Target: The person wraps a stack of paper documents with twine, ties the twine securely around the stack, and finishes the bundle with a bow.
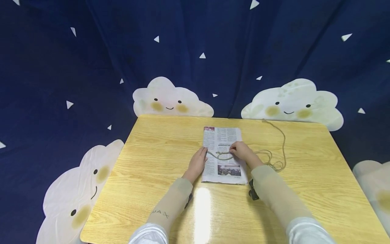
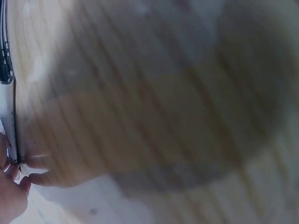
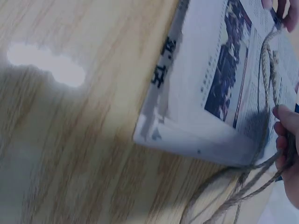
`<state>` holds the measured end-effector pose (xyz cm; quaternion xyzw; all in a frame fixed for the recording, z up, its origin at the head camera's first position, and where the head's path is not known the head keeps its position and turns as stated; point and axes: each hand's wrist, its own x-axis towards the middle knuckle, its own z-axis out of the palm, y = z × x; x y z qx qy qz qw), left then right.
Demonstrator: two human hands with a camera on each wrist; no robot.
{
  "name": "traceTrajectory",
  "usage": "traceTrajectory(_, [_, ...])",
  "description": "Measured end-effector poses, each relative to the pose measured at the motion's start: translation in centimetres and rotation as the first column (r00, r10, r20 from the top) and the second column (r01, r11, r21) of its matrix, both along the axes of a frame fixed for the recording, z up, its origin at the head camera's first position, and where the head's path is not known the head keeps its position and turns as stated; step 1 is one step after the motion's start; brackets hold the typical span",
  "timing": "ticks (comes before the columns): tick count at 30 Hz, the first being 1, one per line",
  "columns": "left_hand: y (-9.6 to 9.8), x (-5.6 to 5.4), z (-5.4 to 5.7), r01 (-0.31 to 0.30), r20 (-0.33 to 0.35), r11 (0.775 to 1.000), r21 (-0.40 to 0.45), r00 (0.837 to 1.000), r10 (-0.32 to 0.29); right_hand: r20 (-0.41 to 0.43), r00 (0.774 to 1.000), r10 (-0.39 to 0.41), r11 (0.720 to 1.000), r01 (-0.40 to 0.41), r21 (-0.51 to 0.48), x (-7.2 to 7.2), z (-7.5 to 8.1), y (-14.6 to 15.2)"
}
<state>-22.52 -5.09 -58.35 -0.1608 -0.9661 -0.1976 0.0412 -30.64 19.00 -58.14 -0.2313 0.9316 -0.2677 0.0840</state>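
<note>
A folded newspaper (image 1: 226, 176) lies on the wooden table, with a thin tan rope (image 3: 265, 70) running across its upper face. At the paper's left edge, my left hand (image 1: 197, 163) pinches the rope where it meets the edge; in the left wrist view that hand (image 2: 13, 198) shows only at the far left, beside the paper's side. Over the right part of the paper, my right hand (image 1: 242, 150) grips the rope between thumb and curled fingers. Between the hands the rope forms a narrow loop, with one short end on the print.
Loose coils of the rope spread over the table (image 1: 313, 189) to the right of the paper, and its far end reaches the back edge. A dark blue curtain (image 1: 189, 20) with smiling clouds hangs behind the table.
</note>
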Motion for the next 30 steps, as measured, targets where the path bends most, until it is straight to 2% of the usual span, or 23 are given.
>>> traceTrajectory(1, [0.0, 0.0, 0.0, -0.001, -0.004, 1.000, -0.002, 1.000, 0.001, 0.021, 1.000, -0.015, 0.999, 0.015, 0.042, 1.1, 1.6, -0.8])
traceTrajectory(4, [0.0, 0.0, 0.0, 0.002, -0.012, 1.000, 0.012, 1.000, -0.002, -0.017, 1.000, 0.014, 0.999, -0.013, 0.039, 2.3, 2.7, -1.7])
traceTrajectory(9, [0.0, 0.1, -0.1, 0.013, -0.058, 0.999, 0.051, 0.998, -0.010, 0.018, 1.000, 0.014, 0.998, -0.015, 0.058, 3.4, 3.8, -2.8])
traceTrajectory(15, [0.1, 0.4, -0.1, 0.014, -0.090, 0.998, 0.063, 0.996, -0.009, 0.058, 0.997, -0.045, 0.998, 0.042, 0.054, 3.6, 3.9, -3.2])
traceTrajectory(20, [0.1, 0.4, -0.2, 0.024, -0.108, 0.997, 0.070, 0.994, -0.017, 0.030, 0.993, -0.118, 0.990, 0.116, 0.084, 3.6, 3.8, -3.3])
traceTrajectory(25, [0.1, 0.3, -0.4, 0.039, -0.152, 0.997, 0.066, 0.988, -0.029, -0.015, 0.972, -0.235, 0.965, 0.235, 0.116, 3.7, 3.8, -3.5])
traceTrajectory(30, [0.0, 0.3, -0.6, 0.038, -0.146, 0.996, 0.084, 0.989, -0.026, 0.002, 0.958, -0.286, 0.953, 0.284, 0.108, 3.7, 3.6, -3.5])
